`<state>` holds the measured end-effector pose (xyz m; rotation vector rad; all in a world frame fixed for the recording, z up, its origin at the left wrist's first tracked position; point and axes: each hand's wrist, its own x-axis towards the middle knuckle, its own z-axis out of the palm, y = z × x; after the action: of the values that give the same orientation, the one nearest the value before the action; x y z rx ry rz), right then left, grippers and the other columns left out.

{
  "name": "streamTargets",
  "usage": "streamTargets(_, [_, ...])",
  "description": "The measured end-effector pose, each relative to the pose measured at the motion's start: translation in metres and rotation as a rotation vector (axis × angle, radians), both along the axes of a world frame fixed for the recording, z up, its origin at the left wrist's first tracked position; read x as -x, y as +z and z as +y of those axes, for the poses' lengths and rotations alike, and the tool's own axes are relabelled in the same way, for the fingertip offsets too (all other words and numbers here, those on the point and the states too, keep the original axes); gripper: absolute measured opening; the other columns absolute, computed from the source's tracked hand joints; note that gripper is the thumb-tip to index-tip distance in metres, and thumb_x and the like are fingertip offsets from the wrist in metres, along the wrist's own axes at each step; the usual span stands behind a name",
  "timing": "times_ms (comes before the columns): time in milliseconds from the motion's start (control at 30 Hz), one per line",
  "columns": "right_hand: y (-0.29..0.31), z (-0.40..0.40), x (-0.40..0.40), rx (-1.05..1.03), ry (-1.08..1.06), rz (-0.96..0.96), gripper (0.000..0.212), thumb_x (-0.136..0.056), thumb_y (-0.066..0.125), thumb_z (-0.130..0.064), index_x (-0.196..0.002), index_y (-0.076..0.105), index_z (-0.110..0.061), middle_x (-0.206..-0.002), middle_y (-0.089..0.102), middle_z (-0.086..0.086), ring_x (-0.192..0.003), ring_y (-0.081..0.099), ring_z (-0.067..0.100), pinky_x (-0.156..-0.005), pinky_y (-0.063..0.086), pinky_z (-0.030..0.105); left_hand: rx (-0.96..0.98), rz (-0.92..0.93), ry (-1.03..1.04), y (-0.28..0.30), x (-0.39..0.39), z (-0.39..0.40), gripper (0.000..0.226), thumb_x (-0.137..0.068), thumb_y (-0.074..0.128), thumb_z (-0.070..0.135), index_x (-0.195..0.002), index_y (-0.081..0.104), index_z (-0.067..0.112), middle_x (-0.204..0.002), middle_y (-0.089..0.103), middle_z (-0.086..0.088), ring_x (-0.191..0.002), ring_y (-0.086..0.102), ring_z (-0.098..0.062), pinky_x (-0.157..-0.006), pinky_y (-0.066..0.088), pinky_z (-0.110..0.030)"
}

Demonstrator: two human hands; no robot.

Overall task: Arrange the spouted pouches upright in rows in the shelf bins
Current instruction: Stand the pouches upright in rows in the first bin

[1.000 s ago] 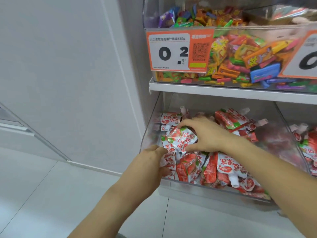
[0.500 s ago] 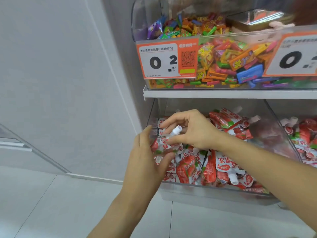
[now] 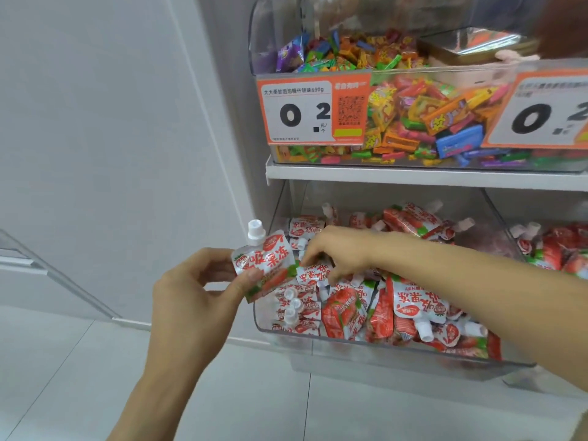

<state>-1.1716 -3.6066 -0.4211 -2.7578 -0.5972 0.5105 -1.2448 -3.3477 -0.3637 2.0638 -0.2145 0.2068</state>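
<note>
My left hand (image 3: 197, 291) holds one red-and-white spouted pouch (image 3: 267, 262) upright, white cap on top, just outside the left wall of the clear lower bin (image 3: 397, 354). Inside the bin lies a jumbled heap of the same pouches (image 3: 413, 307), many tilted or upside down. My right hand (image 3: 337, 249) reaches into the bin's left part, its fingertips pinched on another pouch (image 3: 313, 273) in the heap. At the front left corner a few pouches stand with caps up (image 3: 291, 305).
A white shelf board (image 3: 413, 176) runs right above the lower bin. On it sits a clear bin of coloured candy (image 3: 413, 122) with an orange price tag (image 3: 305, 113). A second pouch bin (image 3: 560, 249) adjoins on the right. Grey wall and tiled floor lie to the left.
My left hand has taken the pouch from the right hand and lifted it out to the bin's left side. My right hand dropped back onto the heap and pinched another pouch.
</note>
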Motion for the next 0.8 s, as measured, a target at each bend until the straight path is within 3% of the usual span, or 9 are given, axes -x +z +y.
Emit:
streamTargets(167, [-0.002, -0.004, -0.021, -0.008, 0.043, 0.08, 0.072, -0.069, 0.09, -0.031, -0.134, 0.061, -0.026, -0.109, 0.062, -0.013, -0.095, 0.056, 0.006, -0.074, 0.041, 0.017, 0.019, 0.019, -0.002, -0.001, 0.0, 0.006, 0.02, -0.068, 0.085, 0.024, -0.083, 0.072, 0.027, -0.073, 0.072, 0.019, -0.072, 0.068, 0.004, -0.055, 0.046, -0.005])
streamTargets(267, [-0.001, -0.002, -0.028, -0.035, 0.029, 0.068, 0.067, -0.071, 0.089, -0.03, -0.132, 0.063, -0.027, -0.1, 0.065, -0.005, -0.087, 0.059, 0.013, -0.071, 0.046, 0.025, 0.027, 0.025, -0.002, -0.001, -0.001, 0.008, 0.019, -0.067, 0.084, 0.027, -0.082, 0.072, 0.027, -0.074, 0.072, 0.02, -0.072, 0.068, 0.005, -0.057, 0.047, -0.004])
streamTargets(400, [-0.007, 0.008, -0.025, 0.168, 0.199, 0.027, 0.068, -0.08, 0.081, -0.024, -0.141, 0.053, -0.035, -0.099, 0.041, -0.006, -0.086, 0.043, 0.012, -0.062, 0.032, 0.022, 0.046, 0.041, -0.014, 0.0, -0.003, 0.006, 0.019, -0.065, 0.083, 0.03, -0.081, 0.073, 0.026, -0.072, 0.072, 0.018, -0.071, 0.068, 0.004, -0.056, 0.048, -0.006])
streamTargets(533, [-0.011, 0.007, -0.032, 0.229, 0.245, 0.006, 0.067, -0.078, 0.083, -0.026, -0.138, 0.055, -0.036, -0.104, 0.038, -0.003, -0.091, 0.04, 0.014, -0.07, 0.034, 0.029, 0.081, 0.073, -0.023, -0.002, -0.006, 0.003, 0.022, -0.061, 0.08, 0.035, -0.08, 0.073, 0.026, -0.072, 0.073, 0.016, -0.068, 0.069, 0.002, -0.055, 0.049, -0.006])
streamTargets(600, [-0.009, 0.002, -0.033, 0.205, 0.223, -0.038, 0.061, -0.073, 0.086, -0.023, -0.127, 0.059, -0.029, -0.104, 0.039, -0.004, -0.088, 0.04, 0.012, -0.068, 0.034, 0.03, 0.092, 0.082, -0.026, -0.001, -0.006, 0.002, 0.026, -0.058, 0.077, 0.04, -0.08, 0.073, 0.026, -0.072, 0.073, 0.016, -0.067, 0.069, 0.001, -0.055, 0.048, -0.006])
streamTargets(700, [-0.002, -0.009, -0.032, 0.07, 0.173, -0.108, 0.027, -0.075, 0.077, -0.015, -0.09, 0.057, -0.021, -0.094, 0.044, -0.005, -0.078, 0.043, 0.011, -0.063, 0.04, 0.035, 0.087, 0.084, -0.026, 0.001, -0.006, 0.002, 0.027, -0.058, 0.076, 0.042, -0.08, 0.072, 0.027, -0.072, 0.073, 0.016, -0.067, 0.069, 0.002, -0.054, 0.047, -0.005])
streamTargets(800, [0.004, -0.021, -0.034, 0.046, 0.213, -0.326, 0.029, -0.071, 0.076, -0.007, -0.067, 0.049, -0.017, -0.087, 0.051, -0.007, -0.077, 0.042, 0.001, -0.059, 0.04, 0.031, 0.084, 0.086, -0.016, 0.001, -0.005, 0.002, 0.026, -0.059, 0.077, 0.041, -0.08, 0.072, 0.027, -0.072, 0.073, 0.017, -0.065, 0.069, 0.001, -0.054, 0.046, -0.004])
